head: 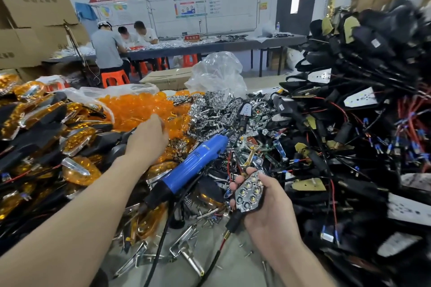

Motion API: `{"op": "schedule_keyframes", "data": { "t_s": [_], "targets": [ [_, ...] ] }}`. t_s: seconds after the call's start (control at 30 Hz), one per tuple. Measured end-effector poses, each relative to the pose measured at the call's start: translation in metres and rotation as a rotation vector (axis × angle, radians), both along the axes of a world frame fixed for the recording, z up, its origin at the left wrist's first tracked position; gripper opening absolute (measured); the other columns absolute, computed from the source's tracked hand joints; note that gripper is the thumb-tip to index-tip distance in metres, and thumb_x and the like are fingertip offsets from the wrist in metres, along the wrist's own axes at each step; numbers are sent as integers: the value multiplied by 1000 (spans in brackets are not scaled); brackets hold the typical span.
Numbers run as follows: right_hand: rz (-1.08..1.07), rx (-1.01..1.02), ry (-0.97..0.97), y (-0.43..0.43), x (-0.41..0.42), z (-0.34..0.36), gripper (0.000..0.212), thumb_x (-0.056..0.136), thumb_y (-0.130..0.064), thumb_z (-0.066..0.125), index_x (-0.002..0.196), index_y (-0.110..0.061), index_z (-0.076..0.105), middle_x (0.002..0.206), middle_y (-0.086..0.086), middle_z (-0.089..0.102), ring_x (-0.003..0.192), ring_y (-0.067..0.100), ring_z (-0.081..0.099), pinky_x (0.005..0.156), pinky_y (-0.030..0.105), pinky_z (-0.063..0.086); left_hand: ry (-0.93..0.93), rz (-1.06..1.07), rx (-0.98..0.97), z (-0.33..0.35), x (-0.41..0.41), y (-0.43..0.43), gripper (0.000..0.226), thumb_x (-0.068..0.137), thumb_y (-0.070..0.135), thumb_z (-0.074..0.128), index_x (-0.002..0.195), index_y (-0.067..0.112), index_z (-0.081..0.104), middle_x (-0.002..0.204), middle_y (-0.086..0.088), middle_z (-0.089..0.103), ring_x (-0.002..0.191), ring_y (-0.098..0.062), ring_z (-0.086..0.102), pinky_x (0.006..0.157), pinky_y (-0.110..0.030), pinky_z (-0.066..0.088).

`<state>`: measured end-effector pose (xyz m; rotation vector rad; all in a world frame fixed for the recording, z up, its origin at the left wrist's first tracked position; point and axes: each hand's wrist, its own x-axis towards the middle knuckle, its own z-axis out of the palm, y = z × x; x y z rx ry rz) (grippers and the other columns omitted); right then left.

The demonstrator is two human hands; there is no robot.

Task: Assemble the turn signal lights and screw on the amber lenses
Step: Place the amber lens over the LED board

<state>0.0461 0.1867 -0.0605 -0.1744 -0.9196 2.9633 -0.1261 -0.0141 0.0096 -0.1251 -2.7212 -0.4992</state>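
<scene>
My right hand [268,205] is shut on a turn signal body [249,190], a black housing with a chrome reflector of several LED cells facing up and a black stem with a cable [217,254] trailing down. My left hand [145,140] reaches forward into a heap of loose amber lenses [137,107] in a clear plastic bag; its fingertips are buried in the lenses, so a grip cannot be made out. A blue electric screwdriver [186,170] lies tilted between my two arms, untouched.
Finished amber-lensed lights [46,128] are piled at the left. Chrome reflectors [210,109] heap in the middle, and black housings with red and black wires [361,105] stack high on the right. Loose screws and metal brackets [186,247] litter the bench front. People sit at a far table.
</scene>
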Motion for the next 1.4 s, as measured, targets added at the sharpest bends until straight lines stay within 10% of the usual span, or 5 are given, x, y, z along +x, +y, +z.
{"op": "schedule_keyframes", "data": {
  "t_s": [0.17,0.3,0.77,1.13,1.4],
  "targets": [
    [6,46,32,-2,4,-3,32,83,-24,59,113,-14,58,90,8,66,82,23,67,71,36,49,-180,-202,800,4,88,24,15,98,15,51,111,8,52,81,1,73,49,-5,58,41,-16,43],
    [-12,100,43,-7,6,-2,37,73,-17,65,110,-15,58,85,7,66,76,21,67,60,31,53,-326,-383,1019,-34,164,44,12,98,4,45,101,11,55,73,-1,68,48,-16,55,43,-23,42],
    [-110,473,70,-13,9,-6,15,75,-28,80,87,-32,74,97,9,77,86,21,70,76,32,59,-331,-553,600,-69,188,46,45,102,39,35,139,60,20,79,14,64,62,-2,58,57,-22,44],
    [-173,483,-27,-8,7,-9,12,77,-23,79,85,-31,77,95,9,78,80,20,72,71,36,62,-443,-705,671,-70,191,46,63,90,57,45,136,75,7,87,-2,62,78,-31,61,79,-61,53],
    [-136,501,-28,-6,8,-9,18,79,-19,76,95,-27,74,88,10,75,68,28,62,51,30,51,-299,-821,687,-70,185,48,54,99,38,47,141,65,24,92,11,68,72,-15,66,73,-29,55]
  ]
}}
